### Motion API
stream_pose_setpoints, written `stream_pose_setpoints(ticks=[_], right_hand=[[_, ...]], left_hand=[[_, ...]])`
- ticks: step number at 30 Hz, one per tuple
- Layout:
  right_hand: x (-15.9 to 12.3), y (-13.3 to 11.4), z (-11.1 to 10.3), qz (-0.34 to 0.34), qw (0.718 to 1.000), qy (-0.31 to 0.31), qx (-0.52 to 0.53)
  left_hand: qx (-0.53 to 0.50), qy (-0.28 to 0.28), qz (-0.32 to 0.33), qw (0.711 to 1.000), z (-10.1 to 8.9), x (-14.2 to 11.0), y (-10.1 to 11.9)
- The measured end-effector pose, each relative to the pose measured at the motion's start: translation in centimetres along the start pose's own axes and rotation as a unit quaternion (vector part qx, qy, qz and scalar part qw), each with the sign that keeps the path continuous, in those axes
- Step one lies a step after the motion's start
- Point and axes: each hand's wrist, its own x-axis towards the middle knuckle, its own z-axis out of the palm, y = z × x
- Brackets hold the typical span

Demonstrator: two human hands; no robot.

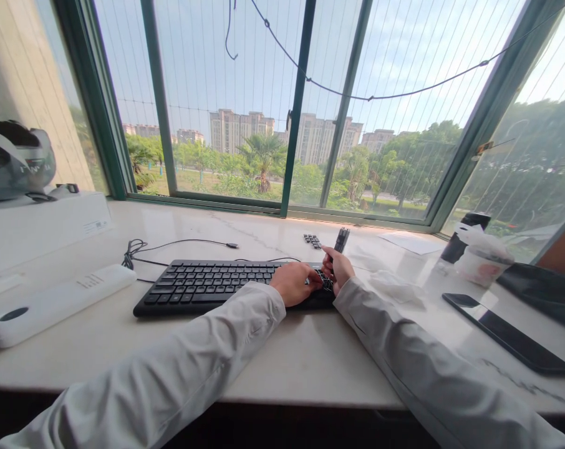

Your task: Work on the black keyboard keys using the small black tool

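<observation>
On a glossy white counter (301,368), a matte-black rectangular plastic keyboard (219,287) at centre frame appears complete in its main block but partly bare at right, where the left hand (294,284) bends, its grip indeterminable, and the right hand (339,267) grasps a slender dark object (342,239), small square black keycaps (312,241) lying loose beyond.

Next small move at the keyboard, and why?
Probably ease the left hand back from the right end of the keyboard: it hides part of the keys there, close beside the right hand, which holds a slim dark object.
</observation>
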Motion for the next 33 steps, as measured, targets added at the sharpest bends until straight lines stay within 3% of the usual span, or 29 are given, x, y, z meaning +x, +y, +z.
stream_pose_setpoints(ticks=[14, 22, 29, 33], right_hand=[[0.24, 0.16, -0.10, -0.024, 1.000, 0.003, -0.002], [-0.37, -0.14, 0.22, 0.000, 0.999, -0.024, -0.025], [-0.66, -0.26, 0.23, -0.001, 0.999, -0.027, 0.026], [-0.51, -0.55, -0.02, 0.034, 0.998, -0.017, 0.050]], left_hand=[[-0.024, -0.015, -0.020, 0.999, 0.07, 0.27, -0.25], [-0.031, -0.006, -0.012, 0.999, 0.16, 0.23, -0.31], [-0.032, -0.001, -0.022, 0.999, 0.11, 0.16, -0.16], [-0.040, -0.001, -0.027, 0.999, 0.16, 0.16, -0.20]])
